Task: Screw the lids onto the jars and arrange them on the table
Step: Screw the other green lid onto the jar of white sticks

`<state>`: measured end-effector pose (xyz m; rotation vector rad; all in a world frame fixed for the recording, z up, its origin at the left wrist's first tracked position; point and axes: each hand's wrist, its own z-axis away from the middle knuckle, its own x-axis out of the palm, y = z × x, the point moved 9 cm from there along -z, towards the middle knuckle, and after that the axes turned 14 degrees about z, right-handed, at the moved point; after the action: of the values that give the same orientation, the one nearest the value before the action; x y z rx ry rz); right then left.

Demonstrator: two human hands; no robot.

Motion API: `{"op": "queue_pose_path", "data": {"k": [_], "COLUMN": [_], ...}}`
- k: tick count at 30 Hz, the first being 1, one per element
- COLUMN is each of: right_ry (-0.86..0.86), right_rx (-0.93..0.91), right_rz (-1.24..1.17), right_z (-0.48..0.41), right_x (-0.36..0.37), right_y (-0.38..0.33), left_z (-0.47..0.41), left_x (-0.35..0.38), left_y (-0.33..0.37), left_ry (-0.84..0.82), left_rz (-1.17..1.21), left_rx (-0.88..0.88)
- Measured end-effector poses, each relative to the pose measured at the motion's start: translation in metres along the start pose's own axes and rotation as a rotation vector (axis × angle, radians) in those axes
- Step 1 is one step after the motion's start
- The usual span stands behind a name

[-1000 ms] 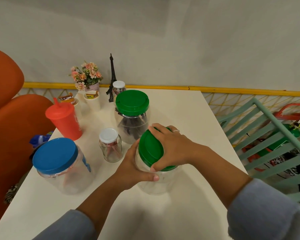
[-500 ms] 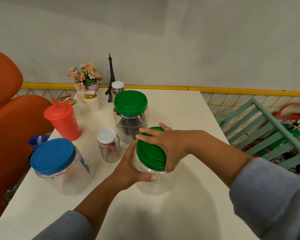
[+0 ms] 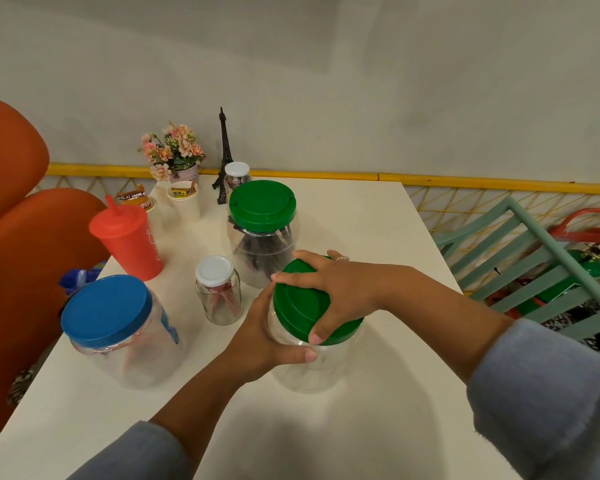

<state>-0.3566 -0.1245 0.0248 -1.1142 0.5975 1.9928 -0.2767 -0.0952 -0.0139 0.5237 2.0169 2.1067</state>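
- We judge the job nearly finished: the blue-lidded jar [image 3: 118,337], the far green-lidded jar [image 3: 262,233], the small white-lidded jar [image 3: 219,291] and a second small jar [image 3: 237,175] at the back all carry lids.
- What looks left is the near jar [image 3: 312,362], whose green lid [image 3: 307,306] sits slightly tilted, so we take it as not fully screwed down; the arranging would follow.
- Our right hand [image 3: 340,292] is spread over that lid, fingers curled around its rim, gripping it.
- Our left hand [image 3: 267,337] wraps the jar's shoulder, thumb across the front, steadying it.
- The near jar is clear plastic, round-bodied, seemingly empty, standing on the white table [image 3: 378,237] close to us, just in front of the far green-lidded jar.
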Motion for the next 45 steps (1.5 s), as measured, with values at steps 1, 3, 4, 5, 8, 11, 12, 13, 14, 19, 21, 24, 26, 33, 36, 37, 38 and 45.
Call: {"op": "queue_pose_path", "data": {"k": [1,3,4,5,8,11,12,13,14,19,21,24,26,33,36,37,38,45], "right_ry": [0.007,0.011,0.011,0.006,-0.026,-0.051,-0.048,-0.039,-0.025,0.048,0.040,-0.025,-0.029,0.123,0.115,0.112,0.110,0.112], "right_rx": [-0.011,-0.034,-0.045,-0.057,-0.089,-0.098,-0.097,-0.095,-0.091,-0.047,-0.025,0.052,0.105,0.072,0.042,0.034,0.026,-0.023], "right_rz": [0.004,0.026,0.042,0.064,0.144,0.175,0.179,0.183,0.182,0.154,0.146,0.106,0.085,0.118,0.136,0.143,0.151,0.237], "right_z": [0.000,0.000,0.000,-0.001,-0.003,-0.004,-0.004,-0.004,-0.003,0.001,0.002,0.005,0.006,0.003,0.003,0.004,0.004,0.008], "right_x": [-0.001,-0.004,-0.005,-0.007,-0.009,-0.010,-0.010,-0.010,-0.011,-0.013,-0.012,-0.002,0.005,0.000,-0.001,-0.001,-0.002,-0.007], "right_y": [0.000,0.000,0.000,0.000,-0.002,-0.004,-0.004,-0.004,-0.003,-0.003,-0.002,0.001,-0.001,-0.002,-0.001,0.000,0.000,-0.002], "left_z": [-0.001,-0.001,-0.001,-0.001,-0.002,-0.002,-0.002,-0.002,-0.003,-0.005,-0.005,-0.004,-0.004,-0.007,-0.007,-0.007,-0.008,-0.012], "left_x": [-0.001,-0.002,-0.003,-0.003,-0.003,-0.005,-0.005,-0.005,-0.006,-0.007,-0.007,-0.007,-0.006,-0.007,-0.004,-0.003,-0.003,-0.004], "left_y": [-0.002,-0.005,-0.006,-0.006,-0.009,-0.011,-0.012,-0.012,-0.013,-0.015,-0.016,-0.017,-0.017,-0.019,-0.017,-0.017,-0.018,-0.027], "left_ry": [0.005,0.013,0.013,0.016,0.004,0.009,0.014,0.018,0.018,0.000,-0.015,-0.017,-0.015,-0.002,0.014,0.018,0.018,0.026], "left_rz": [-0.010,-0.021,-0.019,-0.014,-0.031,-0.037,-0.043,-0.049,-0.055,-0.072,-0.072,-0.071,-0.080,-0.100,-0.081,-0.077,-0.072,-0.048], "left_rx": [0.003,0.004,0.008,0.011,0.005,-0.011,-0.016,-0.014,-0.009,-0.025,-0.032,-0.039,-0.037,-0.041,-0.003,0.004,0.008,-0.007]}}
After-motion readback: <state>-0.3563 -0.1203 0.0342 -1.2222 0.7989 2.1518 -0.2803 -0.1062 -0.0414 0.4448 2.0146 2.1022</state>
